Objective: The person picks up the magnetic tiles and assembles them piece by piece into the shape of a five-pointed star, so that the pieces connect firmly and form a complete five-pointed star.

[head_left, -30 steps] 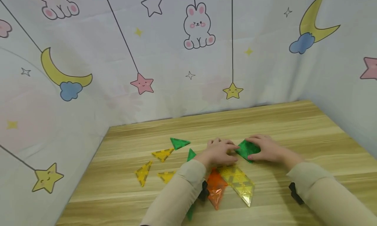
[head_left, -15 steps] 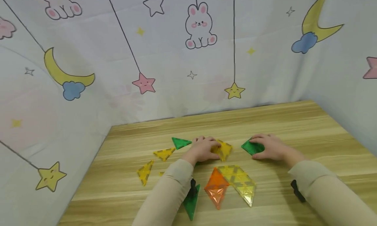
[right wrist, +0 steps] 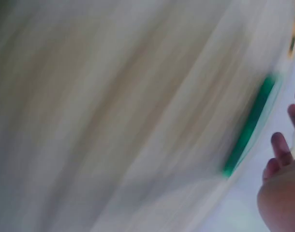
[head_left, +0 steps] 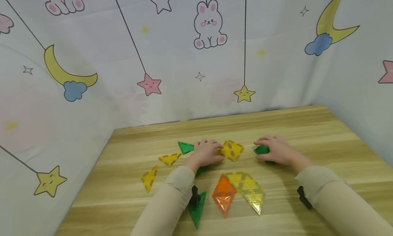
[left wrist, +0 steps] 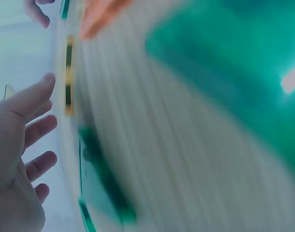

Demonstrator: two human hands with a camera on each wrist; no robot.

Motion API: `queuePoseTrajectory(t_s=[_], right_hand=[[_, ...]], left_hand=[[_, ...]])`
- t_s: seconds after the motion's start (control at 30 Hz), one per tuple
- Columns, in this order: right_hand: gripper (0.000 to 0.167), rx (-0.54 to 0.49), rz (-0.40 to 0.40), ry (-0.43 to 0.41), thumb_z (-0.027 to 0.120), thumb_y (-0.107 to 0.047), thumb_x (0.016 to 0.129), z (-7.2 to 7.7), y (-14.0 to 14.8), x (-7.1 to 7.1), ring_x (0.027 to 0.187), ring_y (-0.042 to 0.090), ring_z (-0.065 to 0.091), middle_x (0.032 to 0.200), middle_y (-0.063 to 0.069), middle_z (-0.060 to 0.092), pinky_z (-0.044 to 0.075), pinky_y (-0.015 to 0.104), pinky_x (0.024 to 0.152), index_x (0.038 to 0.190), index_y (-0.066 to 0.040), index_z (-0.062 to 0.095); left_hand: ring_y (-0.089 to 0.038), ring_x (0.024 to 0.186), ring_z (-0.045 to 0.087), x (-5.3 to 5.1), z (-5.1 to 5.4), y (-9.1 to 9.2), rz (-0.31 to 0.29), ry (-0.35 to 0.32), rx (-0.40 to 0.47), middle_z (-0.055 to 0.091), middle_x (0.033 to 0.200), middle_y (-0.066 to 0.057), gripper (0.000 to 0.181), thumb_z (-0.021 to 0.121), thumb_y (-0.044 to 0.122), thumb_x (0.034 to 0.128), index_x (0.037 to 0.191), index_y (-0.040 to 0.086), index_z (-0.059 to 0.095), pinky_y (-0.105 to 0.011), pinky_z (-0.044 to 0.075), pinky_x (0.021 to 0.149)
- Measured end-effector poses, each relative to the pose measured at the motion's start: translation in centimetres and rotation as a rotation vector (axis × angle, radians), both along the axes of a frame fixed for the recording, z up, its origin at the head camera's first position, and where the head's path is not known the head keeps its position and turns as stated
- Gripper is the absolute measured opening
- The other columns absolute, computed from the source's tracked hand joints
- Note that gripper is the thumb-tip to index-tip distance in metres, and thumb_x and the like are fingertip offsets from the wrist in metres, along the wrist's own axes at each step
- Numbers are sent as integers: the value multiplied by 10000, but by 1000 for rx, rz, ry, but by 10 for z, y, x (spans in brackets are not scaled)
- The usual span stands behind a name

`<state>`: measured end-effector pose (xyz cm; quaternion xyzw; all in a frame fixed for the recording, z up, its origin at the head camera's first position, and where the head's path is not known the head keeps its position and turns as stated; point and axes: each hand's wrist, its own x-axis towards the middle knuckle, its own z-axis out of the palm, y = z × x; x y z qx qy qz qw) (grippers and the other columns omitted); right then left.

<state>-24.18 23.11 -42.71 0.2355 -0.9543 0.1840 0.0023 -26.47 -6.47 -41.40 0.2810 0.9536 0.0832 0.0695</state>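
Note:
Beside the left edge of a flat yellow tile shape [head_left: 232,150] is the left hand [head_left: 205,154]; in the left wrist view the left hand [left wrist: 17,145] has its fingers spread and holds nothing. Over a green tile piece [head_left: 261,150] lies the right hand [head_left: 276,150], covering part of it. The right wrist view has the right hand [right wrist: 285,179] with slightly bent fingers, apart from a green tile [right wrist: 249,125]. Nearer the person lie an orange tile diamond [head_left: 224,194] and a joined pale yellow tile shape [head_left: 248,188].
Left of the left hand are a green triangle [head_left: 185,147] and yellow triangles [head_left: 170,158] [head_left: 149,178]. A larger green triangle [head_left: 198,210] lies partly under the left forearm. A printed curtain [head_left: 178,106] stands behind the wooden table [head_left: 294,126].
The left hand has moved left, away from the green piece, and the yellow shape it covered is now in sight. The right hand and green piece have shifted slightly right.

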Motion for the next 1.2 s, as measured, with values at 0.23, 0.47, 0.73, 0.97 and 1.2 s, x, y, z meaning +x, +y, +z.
queuePoseTrajectory(t_s=[0.23,0.47,0.73,0.97,1.2], right_hand=[[500,14,78,14,637,-398,875,0,-42,-9,1112,432,440,1268,168,524,346,587,881,1252,-73,599],[421,77,34,-2,657,-299,879,-1,-46,-12,1116,407,462,1258,167,534,345,559,915,1224,-61,617],[398,18,55,17,635,-279,891,3,-63,-14,1144,419,462,1249,192,547,307,569,958,1208,-39,621],[385,-72,234,-66,597,-263,919,5,-114,-7,1184,362,466,1261,168,546,261,572,1004,1231,-38,604],[438,-44,371,-149,608,-303,911,5,-155,-1,1202,291,454,1293,114,526,294,488,999,1275,-61,574]], left_hand=[[-287,1172,402,1,1,-38,28,-74,59,502,1335,24,432,669,461,836,1218,267,618,-490,263,905],[-278,1115,409,8,-1,-57,-10,-89,47,516,1306,28,426,718,433,802,1187,269,631,-492,250,924],[-294,1143,404,7,-3,-64,47,-58,105,506,1328,6,402,653,424,861,1221,251,615,-488,252,897],[-327,1180,414,0,-6,-85,298,23,172,527,1298,-16,351,620,355,900,1212,193,621,-534,252,932],[-338,1154,417,0,-9,-94,310,-1,78,498,1317,-51,409,582,392,914,1272,196,594,-525,283,908]])
